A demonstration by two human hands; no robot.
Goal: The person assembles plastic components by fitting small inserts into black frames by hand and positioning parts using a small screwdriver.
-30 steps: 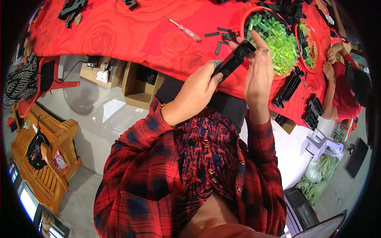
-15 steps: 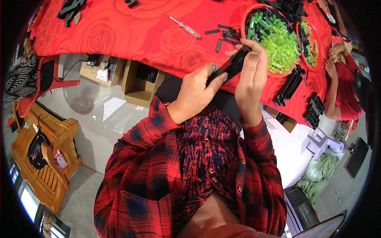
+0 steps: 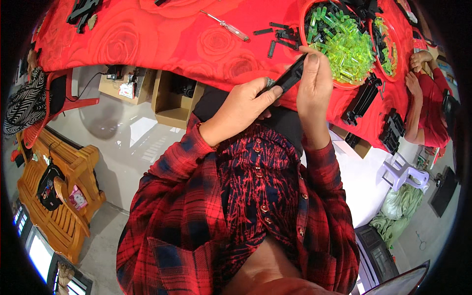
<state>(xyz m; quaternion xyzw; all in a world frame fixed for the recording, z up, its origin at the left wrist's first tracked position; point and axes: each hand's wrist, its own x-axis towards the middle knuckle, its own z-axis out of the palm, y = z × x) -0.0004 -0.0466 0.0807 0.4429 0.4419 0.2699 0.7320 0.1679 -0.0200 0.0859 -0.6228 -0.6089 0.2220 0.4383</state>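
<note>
A long black plastic part (image 3: 290, 75) slants between my hands over the table's near edge. My left hand (image 3: 243, 104) grips its lower end, thumb pressed on top. At its upper end my right hand (image 3: 315, 81) is closed on it between thumb and fingers. Just beyond, several small black strips (image 3: 285, 37) lie loose on the red tablecloth (image 3: 162, 49). Right of them stands a red-rimmed basket (image 3: 302, 24) heaped with clear yellow-green vials (image 3: 346, 49) and black pieces. A screwdriver (image 3: 230, 28) with a clear handle rests farther back.
A second red basket (image 3: 397, 54) and stacked long black parts (image 3: 361, 101) are on the right, where another person's hands (image 3: 417, 73) show. Below the table are cardboard boxes (image 3: 172, 115). A wooden bench (image 3: 59, 191) stands left, a lilac stool (image 3: 405, 173) right.
The black part has been turned, so a ridged, hollow-looking side shows instead of the smooth face. Both my hands still hold it, with slightly shifted fingers.
</note>
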